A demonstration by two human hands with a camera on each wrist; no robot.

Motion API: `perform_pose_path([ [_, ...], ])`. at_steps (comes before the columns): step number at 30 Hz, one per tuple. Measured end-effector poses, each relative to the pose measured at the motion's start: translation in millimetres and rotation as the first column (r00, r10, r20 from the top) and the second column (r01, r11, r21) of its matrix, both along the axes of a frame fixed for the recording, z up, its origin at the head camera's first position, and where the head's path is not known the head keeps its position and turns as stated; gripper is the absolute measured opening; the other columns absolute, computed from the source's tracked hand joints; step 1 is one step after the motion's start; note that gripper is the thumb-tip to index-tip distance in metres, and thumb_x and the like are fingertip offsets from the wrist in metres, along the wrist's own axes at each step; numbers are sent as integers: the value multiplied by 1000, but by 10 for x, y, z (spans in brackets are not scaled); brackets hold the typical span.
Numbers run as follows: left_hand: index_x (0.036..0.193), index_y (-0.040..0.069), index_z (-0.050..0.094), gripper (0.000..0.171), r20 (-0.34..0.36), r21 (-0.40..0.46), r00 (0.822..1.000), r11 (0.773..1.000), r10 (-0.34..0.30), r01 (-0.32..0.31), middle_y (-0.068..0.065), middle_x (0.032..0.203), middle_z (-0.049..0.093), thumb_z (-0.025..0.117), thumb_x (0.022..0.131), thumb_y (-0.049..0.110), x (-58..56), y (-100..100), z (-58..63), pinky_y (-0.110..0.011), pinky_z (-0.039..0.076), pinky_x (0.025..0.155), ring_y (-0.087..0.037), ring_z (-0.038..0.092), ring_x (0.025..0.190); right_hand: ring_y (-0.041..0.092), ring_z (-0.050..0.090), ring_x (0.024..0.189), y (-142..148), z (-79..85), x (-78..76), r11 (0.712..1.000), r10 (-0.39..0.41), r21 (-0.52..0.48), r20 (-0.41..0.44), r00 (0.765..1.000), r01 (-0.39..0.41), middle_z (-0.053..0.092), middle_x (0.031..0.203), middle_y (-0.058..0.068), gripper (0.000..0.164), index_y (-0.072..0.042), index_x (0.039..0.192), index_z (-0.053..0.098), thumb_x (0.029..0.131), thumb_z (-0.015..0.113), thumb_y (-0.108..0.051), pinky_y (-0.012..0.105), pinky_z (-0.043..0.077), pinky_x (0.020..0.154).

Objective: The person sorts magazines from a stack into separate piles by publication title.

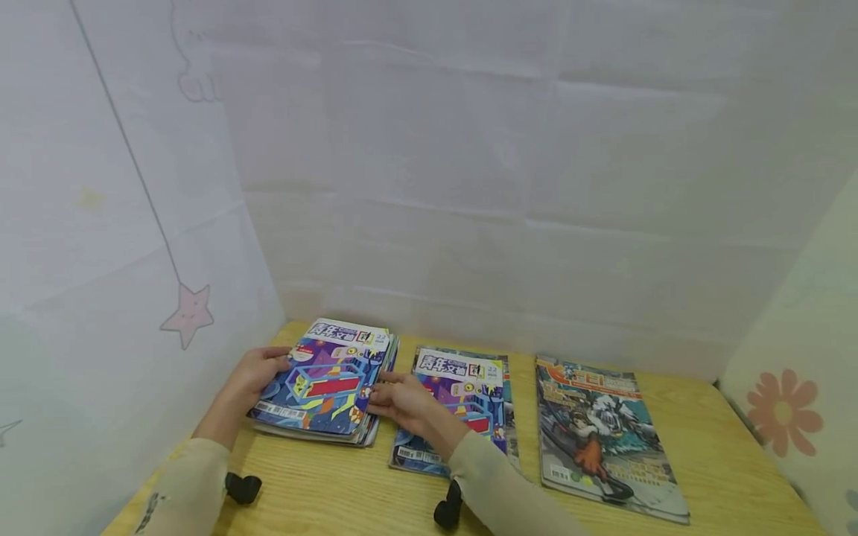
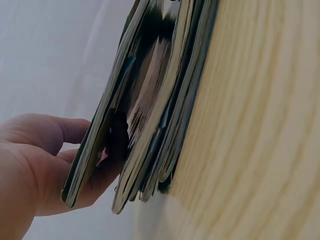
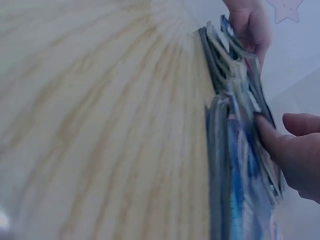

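Note:
A stack of magazines (image 1: 385, 428) lies at the left of the table, its top magazine (image 1: 328, 372) purple and blue with a white title band. My left hand (image 1: 258, 370) grips the top magazine's left edge. In the left wrist view its fingers reach beneath that magazine (image 2: 92, 150), and a gap opens above the lower ones. At the stack's right edge is my right hand (image 1: 409, 406), a finger tucked at the side of the upper magazines (image 3: 262, 150) and the thumb above. A second pile with the same purple cover (image 1: 462, 372) lies partly hidden under my right forearm.
Farther right lies another pile with a fantasy-figure cover (image 1: 603, 439). The wooden table (image 1: 322, 484) meets a white cloth (image 1: 429, 283) at the back, and printed cloth hangs at both sides. A black wrist mount (image 1: 243, 487) sits by each sleeve.

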State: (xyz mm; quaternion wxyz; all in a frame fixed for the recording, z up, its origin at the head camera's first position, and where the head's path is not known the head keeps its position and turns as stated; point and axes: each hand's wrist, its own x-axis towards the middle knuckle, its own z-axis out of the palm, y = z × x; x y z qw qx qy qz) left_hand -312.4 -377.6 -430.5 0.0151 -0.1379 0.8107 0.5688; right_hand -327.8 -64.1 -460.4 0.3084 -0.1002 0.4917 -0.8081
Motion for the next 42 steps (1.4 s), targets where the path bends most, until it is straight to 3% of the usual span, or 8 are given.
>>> perform_pose_path([
  [7,152,-5,41,55,-18,-81,1000,997,15,-16,-32,146,42,54,103,17,-1,30,-2,-44,46,90,-36,51,117,42,43,137,182,209,116,988,90,138,-111,990,-75,34,153,33,59,16,151,28,98,54,9,49,37,110],
  [13,147,-7,48,53,-104,-240,995,971,-11,-14,-31,144,49,53,105,26,46,59,59,-56,35,107,-41,46,128,37,48,134,326,299,186,973,132,210,-172,976,-94,38,153,28,57,14,149,37,99,60,0,52,33,113],
  [19,146,-6,48,52,-145,-291,988,957,-60,15,-29,139,53,53,103,23,119,201,179,-56,38,106,-40,50,126,43,46,135,540,367,282,993,88,87,-146,985,-76,42,151,28,53,9,150,40,101,57,-1,54,34,112],
  [27,137,-5,58,44,-165,-454,972,888,-170,78,-29,138,55,56,103,22,136,428,424,-62,35,105,-47,48,127,44,50,131,918,605,389,1000,-9,-23,-161,987,5,58,137,24,39,5,143,51,106,52,-5,50,43,104],
  [31,135,-3,60,40,-198,-413,954,901,-227,129,-26,136,57,56,104,21,189,657,489,-59,40,103,-44,52,124,44,51,131,1140,621,446,996,-76,29,-238,968,86,58,137,24,39,4,144,51,106,53,-5,51,41,106],
  [34,136,-2,60,37,-218,-307,931,927,-291,218,-24,133,59,56,105,19,235,875,504,-56,45,100,-40,56,119,44,51,130,1300,606,486,984,-123,90,-293,948,155,60,135,23,39,3,144,50,106,52,-4,52,38,108],
  [38,136,1,60,34,-223,-213,895,915,-387,342,-20,130,62,56,106,15,302,1174,498,-52,51,94,-37,61,113,41,59,122,1474,583,556,947,-192,184,-332,924,263,64,128,22,34,4,139,55,106,53,-3,51,42,106],
  [42,135,4,62,32,-200,-154,886,907,-418,393,-17,129,63,57,105,15,366,1426,489,-53,50,96,-34,61,113,38,63,117,1602,579,601,910,-247,241,-335,909,336,63,126,25,32,7,135,57,104,54,-1,50,45,103],
])
